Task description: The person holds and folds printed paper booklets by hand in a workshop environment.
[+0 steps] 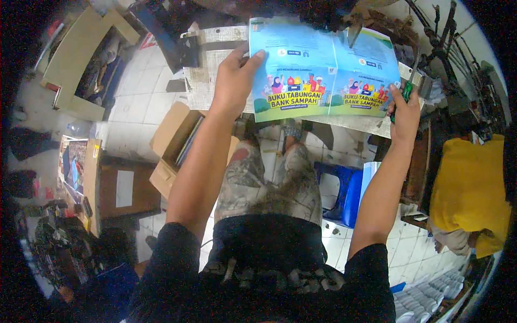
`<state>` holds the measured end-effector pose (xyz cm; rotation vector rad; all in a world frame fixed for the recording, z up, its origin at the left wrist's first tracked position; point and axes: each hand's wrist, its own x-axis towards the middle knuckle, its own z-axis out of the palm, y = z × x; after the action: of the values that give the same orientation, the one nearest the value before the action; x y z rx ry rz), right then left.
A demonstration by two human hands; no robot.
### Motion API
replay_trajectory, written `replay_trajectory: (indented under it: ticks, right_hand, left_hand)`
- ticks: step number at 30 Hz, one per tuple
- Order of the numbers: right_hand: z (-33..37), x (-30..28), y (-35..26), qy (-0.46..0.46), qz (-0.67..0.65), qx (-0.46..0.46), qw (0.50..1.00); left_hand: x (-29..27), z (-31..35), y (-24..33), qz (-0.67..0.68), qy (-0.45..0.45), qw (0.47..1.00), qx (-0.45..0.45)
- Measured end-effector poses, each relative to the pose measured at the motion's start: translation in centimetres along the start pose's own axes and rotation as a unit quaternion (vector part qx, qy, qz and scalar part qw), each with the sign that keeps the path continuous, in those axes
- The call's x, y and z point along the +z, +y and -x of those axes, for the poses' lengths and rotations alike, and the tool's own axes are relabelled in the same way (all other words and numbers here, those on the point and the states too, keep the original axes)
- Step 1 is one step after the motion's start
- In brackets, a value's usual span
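A printed sheet [328, 54], light blue with cartoon figures and yellow lettering along its lower part, is spread flat in front of me with a fold line down its middle. My left hand [235, 78] pinches its left edge, thumb on top. At the right edge, my right hand [405, 110] grips the sheet's corner. The same hand also holds a green-and-black-handled tool [407, 91] with a thin metal shaft, perhaps a screwdriver. Beneath the sheet lies a pale, textured work board [202, 81], partly covered by it.
Dark machinery [323, 11] stands beyond the board. An open cardboard box [175, 126] sits on the tiled floor left of my legs, and a blue plastic stool [350, 191] to their right. Yellow cloth [468, 188] hangs at the right; a brown cabinet [110, 188] stands at the left.
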<state>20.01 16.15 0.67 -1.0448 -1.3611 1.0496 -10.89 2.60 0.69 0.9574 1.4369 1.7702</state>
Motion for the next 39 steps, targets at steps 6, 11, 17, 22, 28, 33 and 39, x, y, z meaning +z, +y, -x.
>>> replay_trajectory:
  ticks: [6, 11, 17, 22, 28, 33, 39]
  right_hand:
    - [-0.1, 0.1, 0.0, 0.004, -0.018, 0.022, 1.0]
    - [-0.3, -0.3, 0.0, 0.002, -0.011, 0.035, 0.999]
    - [-0.2, 0.3, -0.2, -0.001, -0.038, 0.029, 0.999]
    - [0.2, 0.1, -0.1, 0.004, -0.001, 0.047, 0.999]
    - [0.0, -0.1, 0.3, 0.01, -0.001, 0.056, 0.998]
    - [0.1, -0.1, 0.3, 0.001, -0.015, 0.049, 0.999]
    - [-0.3, -0.2, 0.9, -0.013, -0.014, 0.043, 0.999]
  left_hand:
    - [-0.3, 0.0, -0.2, -0.018, 0.0, 1.0, -0.003]
    - [0.3, 0.3, 0.6, -0.003, 0.017, 1.0, -0.006]
    - [0.2, 0.5, 0.2, 0.016, 0.041, 0.999, 0.022]
    - [-0.2, 0.3, 0.2, 0.001, -0.001, 1.0, -0.023]
    - [0.5, 0.5, 0.5, -0.005, 0.034, 0.999, -0.012]
    - [0.3, 0.2, 0.2, 0.021, 0.023, 1.0, -0.005]
    - [0.1, 0.9, 0.3, 0.001, 0.047, 0.999, 0.0]
